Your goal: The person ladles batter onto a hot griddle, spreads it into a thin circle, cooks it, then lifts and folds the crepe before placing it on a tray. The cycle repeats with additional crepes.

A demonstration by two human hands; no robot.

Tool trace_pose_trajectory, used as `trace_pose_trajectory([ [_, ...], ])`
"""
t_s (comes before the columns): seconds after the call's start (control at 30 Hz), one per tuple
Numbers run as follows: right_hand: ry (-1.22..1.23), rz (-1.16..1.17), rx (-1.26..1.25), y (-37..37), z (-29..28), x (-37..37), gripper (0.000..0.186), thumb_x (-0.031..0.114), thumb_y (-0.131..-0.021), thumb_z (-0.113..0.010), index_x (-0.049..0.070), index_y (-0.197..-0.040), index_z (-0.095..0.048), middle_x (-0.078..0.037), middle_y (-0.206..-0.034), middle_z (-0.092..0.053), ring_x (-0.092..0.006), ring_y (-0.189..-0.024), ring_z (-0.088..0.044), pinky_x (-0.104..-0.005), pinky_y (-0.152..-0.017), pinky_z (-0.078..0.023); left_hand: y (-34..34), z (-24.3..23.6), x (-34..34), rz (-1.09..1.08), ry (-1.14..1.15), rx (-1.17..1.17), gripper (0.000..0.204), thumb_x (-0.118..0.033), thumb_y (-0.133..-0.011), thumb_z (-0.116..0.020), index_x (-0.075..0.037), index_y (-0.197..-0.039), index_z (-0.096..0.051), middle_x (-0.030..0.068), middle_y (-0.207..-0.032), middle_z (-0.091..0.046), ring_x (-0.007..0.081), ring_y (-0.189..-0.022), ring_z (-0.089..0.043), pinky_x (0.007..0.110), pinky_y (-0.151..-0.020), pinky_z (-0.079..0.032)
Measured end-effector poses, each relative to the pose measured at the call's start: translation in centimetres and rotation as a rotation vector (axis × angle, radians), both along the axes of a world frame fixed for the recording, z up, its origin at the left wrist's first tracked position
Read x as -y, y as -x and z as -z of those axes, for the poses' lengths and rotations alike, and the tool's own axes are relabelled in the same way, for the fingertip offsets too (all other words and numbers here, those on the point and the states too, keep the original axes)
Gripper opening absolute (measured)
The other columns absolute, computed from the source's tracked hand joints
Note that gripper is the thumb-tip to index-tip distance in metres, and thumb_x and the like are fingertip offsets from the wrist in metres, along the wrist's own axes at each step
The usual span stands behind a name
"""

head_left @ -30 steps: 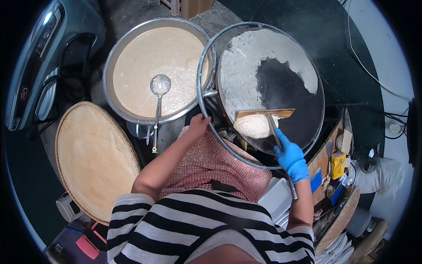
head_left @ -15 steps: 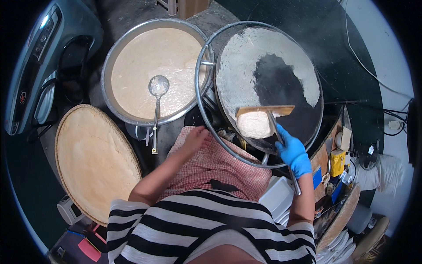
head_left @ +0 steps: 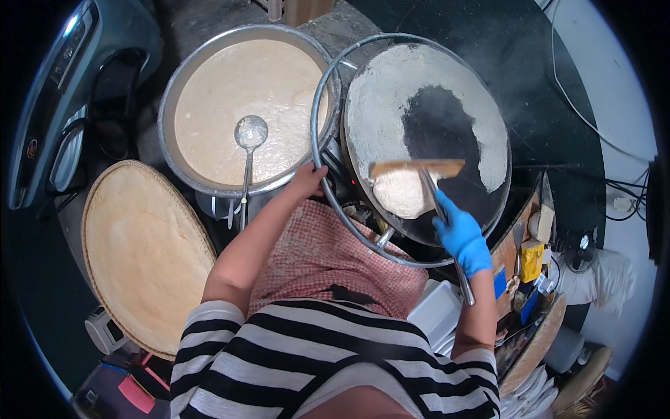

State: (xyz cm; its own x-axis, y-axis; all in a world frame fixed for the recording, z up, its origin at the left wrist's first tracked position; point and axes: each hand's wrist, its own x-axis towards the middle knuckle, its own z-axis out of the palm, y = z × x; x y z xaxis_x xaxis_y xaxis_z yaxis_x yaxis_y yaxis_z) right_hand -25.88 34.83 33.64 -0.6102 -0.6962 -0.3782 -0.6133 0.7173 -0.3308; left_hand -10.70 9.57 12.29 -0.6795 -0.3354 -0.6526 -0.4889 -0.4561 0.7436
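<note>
My right hand (head_left: 462,237), in a blue glove, is closed round the metal handle of a batter spreader (head_left: 417,167) with a wooden blade. The blade rests on the round dark griddle (head_left: 447,129), against a thick lump of pale batter (head_left: 403,193). A thin, pale batter layer (head_left: 377,105) coats the griddle's far, left and right parts; a dark patch shows in the middle. My bare left hand (head_left: 306,183) is closed on the left side of the metal ring (head_left: 335,202) around the griddle, its fingertips partly hidden. Faint steam hangs over the griddle.
Left of the griddle stands a wide metal basin (head_left: 167,133) of batter, a ladle (head_left: 249,150) lying across its rim. A round woven tray (head_left: 91,230) with a pale, flat surface leans nearer. At right are a yellow box (head_left: 532,260), a small fan (head_left: 581,255) and a white tray (head_left: 434,311).
My left hand has moved up and taken hold of the ring. Ring and griddle have turned clockwise, shown by the shifted spokes and batter edge. The spreader has shifted slightly left and away.
</note>
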Motion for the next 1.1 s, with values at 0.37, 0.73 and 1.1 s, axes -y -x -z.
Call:
trace_pose_trajectory([
  [0.37, -0.169, -0.008, -0.068, -1.6, 0.7, -0.5, 0.058, 0.013, -0.08, -0.055, 0.021, -0.135, -0.037, -0.023, -0.082, -0.062, -0.0384, -0.073, -0.06, -0.0449, -0.068, -0.048, -4.0, 1.1, -1.7, -0.13, 0.105, -0.08, 0.038, -0.028, -0.091, -0.052, -0.001, -0.117, -0.049, 0.0082, -0.091, -0.06, 0.0128, -0.074, -0.059, 0.026, -0.062, -0.047],
  [0.73, -0.124, -0.027, -0.08, -2.3, 2.0, 2.4, 0.061, 0.017, -0.08, -0.057, 0.025, -0.136, -0.033, -0.023, -0.081, -0.061, -0.0403, -0.073, -0.059, -0.0463, -0.068, -0.048, -2.6, 1.1, -6.6, -0.206, 0.01, -0.071, 0.02, -0.018, -0.089, -0.051, 0.001, -0.096, -0.051, 0.0093, -0.076, -0.057, 0.0176, -0.061, -0.059, 0.029, -0.048, -0.05],
  [1.1, -0.048, -0.02, -0.121, -0.8, 3.6, 5.4, 0.057, 0.016, -0.081, -0.056, 0.023, -0.134, -0.036, -0.024, -0.082, -0.06, -0.0406, -0.073, -0.059, -0.0469, -0.068, -0.047, 0.3, -0.2, 3.5, -0.137, 0.083, -0.032, 0.025, -0.029, -0.091, -0.048, -0.005, -0.096, -0.057, 0.005, -0.079, -0.062, 0.0122, -0.062, -0.059, 0.023, -0.056, -0.049],
])
